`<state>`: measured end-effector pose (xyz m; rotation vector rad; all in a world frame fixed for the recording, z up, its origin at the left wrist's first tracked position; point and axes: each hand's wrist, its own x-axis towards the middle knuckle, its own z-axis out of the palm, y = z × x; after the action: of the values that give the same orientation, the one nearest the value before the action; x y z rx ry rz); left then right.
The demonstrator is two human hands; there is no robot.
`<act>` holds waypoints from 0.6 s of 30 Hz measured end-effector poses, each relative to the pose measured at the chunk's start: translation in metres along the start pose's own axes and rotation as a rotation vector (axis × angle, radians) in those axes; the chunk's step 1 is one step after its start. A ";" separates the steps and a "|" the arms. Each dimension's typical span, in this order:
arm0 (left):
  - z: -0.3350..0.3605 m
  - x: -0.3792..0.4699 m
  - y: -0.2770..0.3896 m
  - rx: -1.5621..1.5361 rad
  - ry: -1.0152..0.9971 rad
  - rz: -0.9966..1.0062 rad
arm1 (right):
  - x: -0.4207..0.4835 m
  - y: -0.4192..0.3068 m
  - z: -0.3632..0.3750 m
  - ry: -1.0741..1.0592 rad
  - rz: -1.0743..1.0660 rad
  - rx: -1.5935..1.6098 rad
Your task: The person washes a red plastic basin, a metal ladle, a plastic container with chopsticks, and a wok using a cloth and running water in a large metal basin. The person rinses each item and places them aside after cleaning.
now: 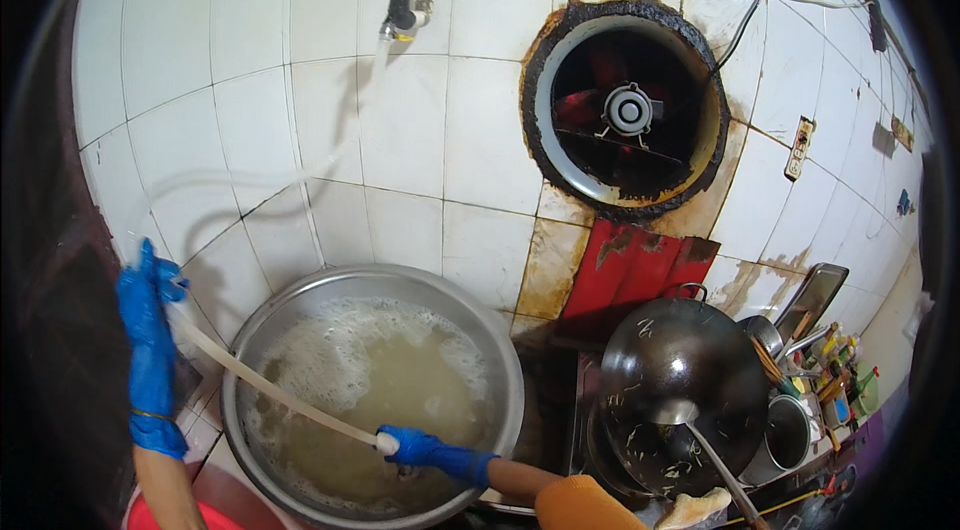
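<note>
My left hand, in a blue rubber glove, is at the far left by the tiled wall, at the upper end of a pale flexible hose. The hose slopes down across a large metal basin to my right hand, also gloved in blue. That hand is closed around the hose's lower end, over cloudy, foamy water in the basin. From the left hand a clear stretch of hose loops up toward a wall tap. The fingers of my left hand are partly hidden, so its hold is unclear.
Right of the basin is a large dark wok with a metal ladle in it. Beyond stand a metal pot and bottles. A red tub is at the lower left. An exhaust fan is set in the wall.
</note>
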<state>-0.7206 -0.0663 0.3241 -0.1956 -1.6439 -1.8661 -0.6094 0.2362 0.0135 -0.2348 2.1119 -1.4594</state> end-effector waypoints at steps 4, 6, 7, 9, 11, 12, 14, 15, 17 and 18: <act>-0.053 0.060 0.007 -0.113 0.237 -0.106 | 0.006 0.016 -0.031 0.133 -0.124 -0.479; -0.081 0.088 0.007 -0.204 0.170 -0.040 | 0.003 0.033 -0.041 0.179 -0.150 -0.562; -0.094 0.101 0.007 -0.234 0.122 -0.017 | 0.001 0.042 -0.045 0.180 -0.120 -0.626; -0.109 0.125 0.001 -0.111 0.046 0.012 | -0.002 0.059 -0.056 0.262 -0.130 -0.633; -0.117 0.140 -0.014 0.005 0.101 -0.020 | -0.003 0.075 -0.067 0.273 -0.037 -0.694; -0.120 0.148 -0.023 0.108 0.110 -0.036 | -0.002 0.082 -0.076 0.261 0.035 -0.736; -0.128 0.166 -0.034 0.117 0.169 -0.024 | -0.004 0.094 -0.092 0.287 0.116 -0.811; -0.135 0.176 -0.037 0.083 0.163 0.007 | -0.005 0.096 -0.102 0.326 0.117 -0.847; -0.150 0.191 -0.043 0.028 0.149 0.069 | -0.007 0.093 -0.115 0.410 0.108 -0.849; -0.156 0.194 -0.049 0.010 0.137 0.098 | -0.008 0.087 -0.117 0.453 0.104 -0.818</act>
<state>-0.8545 -0.2807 0.3485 -0.1378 -1.5237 -1.7574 -0.6507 0.3691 -0.0329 -0.0893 2.9528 -0.5416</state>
